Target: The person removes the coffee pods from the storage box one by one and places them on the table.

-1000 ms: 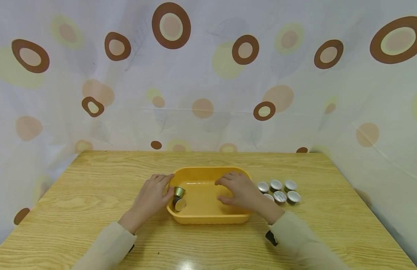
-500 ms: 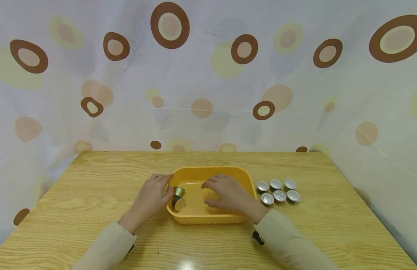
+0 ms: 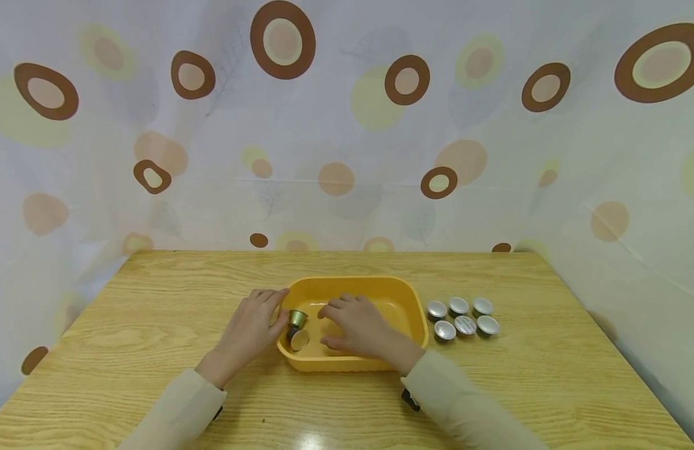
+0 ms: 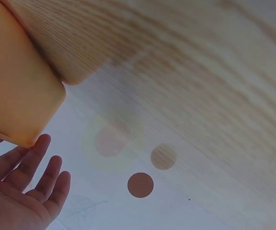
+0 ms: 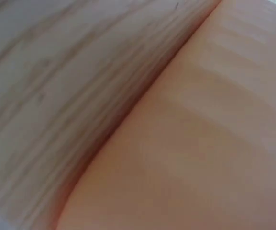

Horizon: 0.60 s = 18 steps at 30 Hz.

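A yellow plastic basin [image 3: 400,320] stands on the wooden table. My left hand [image 3: 255,328] holds its left rim, the thumb on the inner side and the fingers outside; the left wrist view shows fingertips [image 4: 43,139] at the rim's corner. In the basin's left end lie a gold coffee capsule [image 3: 298,318] and, just below it, a dark capsule with a tan lid [image 3: 300,340]. My right hand [image 3: 360,328] hovers over the basin's middle, thumb and fingers apart, holding nothing, short of the capsules. The right wrist view shows only the basin's outer wall [image 5: 185,158] and table.
Several coffee capsules with silver lids [image 3: 465,325] stand in two rows on the table [image 3: 549,375], right of the basin. A patterned curtain [image 3: 335,125] hangs behind the table and along its sides.
My right hand has moved left across the basin, from its right side to the middle, uncovering the basin's right rim. The left hand and the capsules have stayed put.
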{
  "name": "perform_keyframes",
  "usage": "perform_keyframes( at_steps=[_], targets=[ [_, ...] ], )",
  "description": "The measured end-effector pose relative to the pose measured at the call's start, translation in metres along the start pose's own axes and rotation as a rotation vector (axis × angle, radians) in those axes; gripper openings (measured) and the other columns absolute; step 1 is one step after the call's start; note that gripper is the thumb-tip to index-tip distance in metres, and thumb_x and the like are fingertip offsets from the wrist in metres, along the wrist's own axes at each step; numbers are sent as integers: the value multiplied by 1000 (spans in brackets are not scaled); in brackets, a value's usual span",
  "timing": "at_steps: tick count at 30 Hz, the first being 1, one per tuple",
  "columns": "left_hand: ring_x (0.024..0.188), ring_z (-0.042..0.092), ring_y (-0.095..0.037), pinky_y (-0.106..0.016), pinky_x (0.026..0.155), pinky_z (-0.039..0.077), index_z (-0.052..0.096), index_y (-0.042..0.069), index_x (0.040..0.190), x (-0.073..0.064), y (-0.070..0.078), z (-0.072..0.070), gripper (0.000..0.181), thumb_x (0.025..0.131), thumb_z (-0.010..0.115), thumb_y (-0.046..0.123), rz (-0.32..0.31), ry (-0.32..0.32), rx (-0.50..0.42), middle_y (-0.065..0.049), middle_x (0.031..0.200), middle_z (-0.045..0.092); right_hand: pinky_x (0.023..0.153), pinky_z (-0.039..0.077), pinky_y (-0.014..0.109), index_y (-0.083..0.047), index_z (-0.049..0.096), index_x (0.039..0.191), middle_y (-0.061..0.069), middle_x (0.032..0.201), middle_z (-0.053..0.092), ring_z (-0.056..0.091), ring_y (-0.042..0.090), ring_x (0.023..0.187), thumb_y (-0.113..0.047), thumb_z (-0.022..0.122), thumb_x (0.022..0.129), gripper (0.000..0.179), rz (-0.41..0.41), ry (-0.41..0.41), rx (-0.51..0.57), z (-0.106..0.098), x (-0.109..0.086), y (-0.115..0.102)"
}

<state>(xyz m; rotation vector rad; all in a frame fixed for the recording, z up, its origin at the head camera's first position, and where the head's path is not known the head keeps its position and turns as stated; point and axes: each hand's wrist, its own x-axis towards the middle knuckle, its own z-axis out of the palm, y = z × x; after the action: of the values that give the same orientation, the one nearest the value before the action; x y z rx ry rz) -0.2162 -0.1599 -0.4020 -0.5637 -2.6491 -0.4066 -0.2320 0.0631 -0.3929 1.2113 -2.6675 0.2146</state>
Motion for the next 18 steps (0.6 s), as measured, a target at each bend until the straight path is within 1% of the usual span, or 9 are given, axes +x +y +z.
perform_keyframes(
  at_steps=[5, 14, 18],
  targets=[
    [102, 57, -25, -42, 86, 48, 58, 5, 121, 0, 0, 0, 37, 87, 56, 20, 10, 10, 0, -7, 106, 66, 80, 47, 35, -19, 62, 110, -5, 107, 63, 56, 17, 97, -46, 62, 82, 38, 22, -15, -28, 4, 6, -5],
    [102, 57, -26, -43, 86, 48, 58, 5, 121, 0, -1, 1, 36, 88, 56, 19, 13, 11, -15, -7, 106, 66, 74, 46, 31, -20, 62, 108, -6, 106, 63, 55, 15, 90, -48, 62, 81, 39, 48, -53, -2, 7, 17, -14],
    [102, 57, -26, -43, 86, 48, 58, 5, 121, 0, -1, 1, 36, 88, 56, 19, 12, 9, -10, -7, 106, 66, 77, 47, 34, -21, 62, 108, -6, 106, 63, 55, 15, 92, -49, 62, 80, 39, 67, -78, -10, 9, 21, -18]
  ],
)
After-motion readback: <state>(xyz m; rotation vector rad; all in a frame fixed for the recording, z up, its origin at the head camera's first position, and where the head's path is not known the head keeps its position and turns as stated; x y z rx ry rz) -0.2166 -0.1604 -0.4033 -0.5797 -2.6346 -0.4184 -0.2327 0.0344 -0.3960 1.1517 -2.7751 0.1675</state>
